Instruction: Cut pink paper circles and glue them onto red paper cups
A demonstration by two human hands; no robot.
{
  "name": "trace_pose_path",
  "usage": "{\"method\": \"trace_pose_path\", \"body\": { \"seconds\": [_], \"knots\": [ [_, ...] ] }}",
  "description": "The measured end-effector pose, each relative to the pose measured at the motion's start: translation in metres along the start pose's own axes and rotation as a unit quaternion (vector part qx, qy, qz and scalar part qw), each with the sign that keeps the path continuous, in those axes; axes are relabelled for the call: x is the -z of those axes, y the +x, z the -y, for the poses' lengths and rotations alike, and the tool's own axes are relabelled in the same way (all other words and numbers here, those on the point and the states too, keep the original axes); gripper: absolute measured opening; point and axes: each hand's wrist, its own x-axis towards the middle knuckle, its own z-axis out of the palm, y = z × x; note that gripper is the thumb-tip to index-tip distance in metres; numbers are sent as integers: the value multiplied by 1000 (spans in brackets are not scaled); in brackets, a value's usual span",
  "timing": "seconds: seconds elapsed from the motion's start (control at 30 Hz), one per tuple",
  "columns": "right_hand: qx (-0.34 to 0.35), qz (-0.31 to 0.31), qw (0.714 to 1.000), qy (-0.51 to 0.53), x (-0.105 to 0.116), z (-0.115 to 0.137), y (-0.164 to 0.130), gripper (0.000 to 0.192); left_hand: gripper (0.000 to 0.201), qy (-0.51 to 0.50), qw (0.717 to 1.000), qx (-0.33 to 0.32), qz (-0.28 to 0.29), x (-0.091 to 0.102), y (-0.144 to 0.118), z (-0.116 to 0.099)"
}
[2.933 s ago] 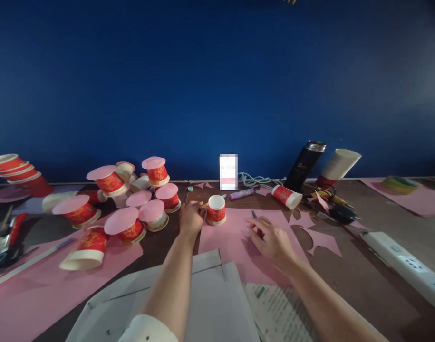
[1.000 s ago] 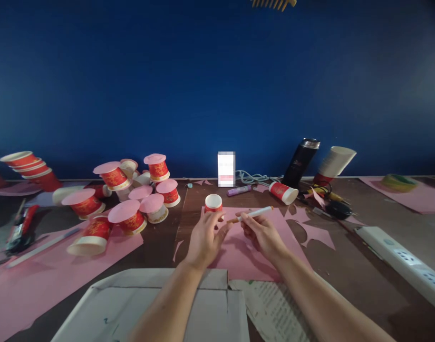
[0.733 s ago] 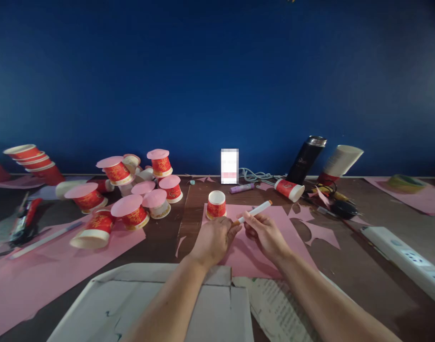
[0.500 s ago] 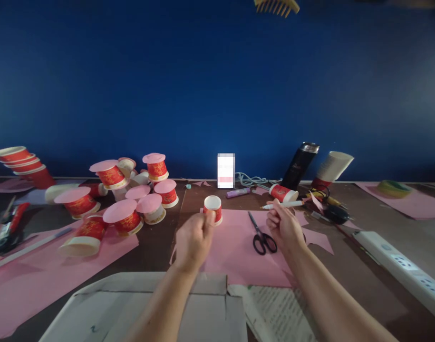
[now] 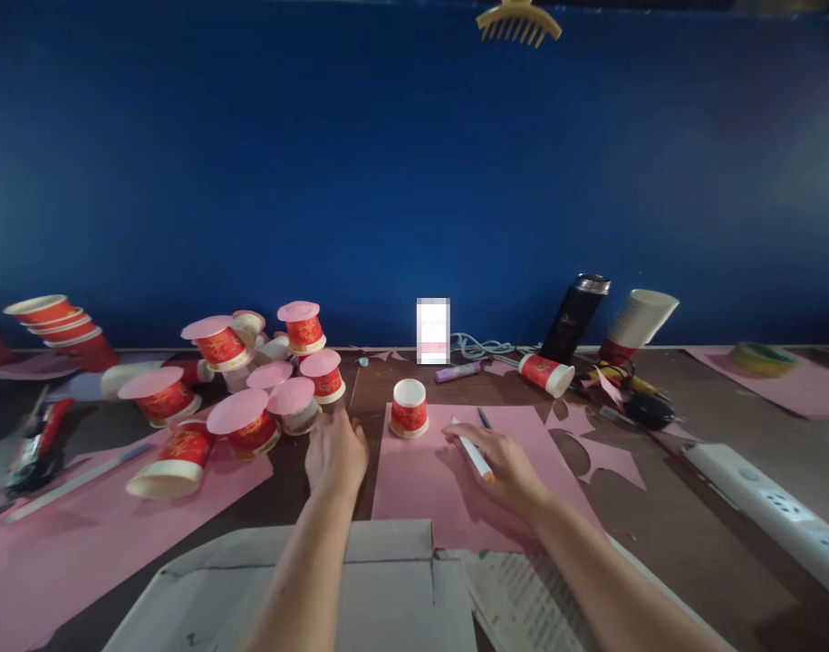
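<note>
Item: white marker [image 5: 474, 458], held in the right hand [image 5: 502, 466], fingers closed round its barrel; long axis runs from near-right to far-left, tip pointing toward the upturned red paper cup [image 5: 409, 408]. Cup stands rim-down on the far-left part of the pink sheet [image 5: 414, 489], just beyond and left of the marker tip, apart from it. Left hand [image 5: 335, 453] lies palm-down on the table [image 5: 665, 525] beside the sheet's left edge, fingers loosely spread, holding nothing; it is a little nearer the cup than the right hand. Scissors [image 5: 484, 417] partly hidden behind the right hand. Open room: bare pink sheet between the hands. Crowding: the cluster of pink-capped cups [image 5: 251, 398] just left of the left hand; cardboard [image 5: 360, 589] at the near edge.
</note>
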Motion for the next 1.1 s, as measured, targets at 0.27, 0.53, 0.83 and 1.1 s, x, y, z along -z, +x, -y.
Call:
{"method": "trace_pose_path", "body": {
  "seconds": [0.27, 0.53, 0.83, 1.1],
  "knots": [
    [20, 93, 993, -75, 2, 6, 2, 61, 65, -89, 945, -305, -79, -3, -2, -22],
    [25, 88, 994, -68, -3, -1, 2, 64, 55, -74, 948, -306, -48, -8, 0, -26],
    [13, 68, 995, -69, -4, 2, 2, 54, 30, -116, 942, -312, -42, -3, -1, -32],
    [7, 79, 995, -57, -2, 3, 3, 55, 23, -197, 928, -308, -73, -16, 6, -27]
  ]
}}
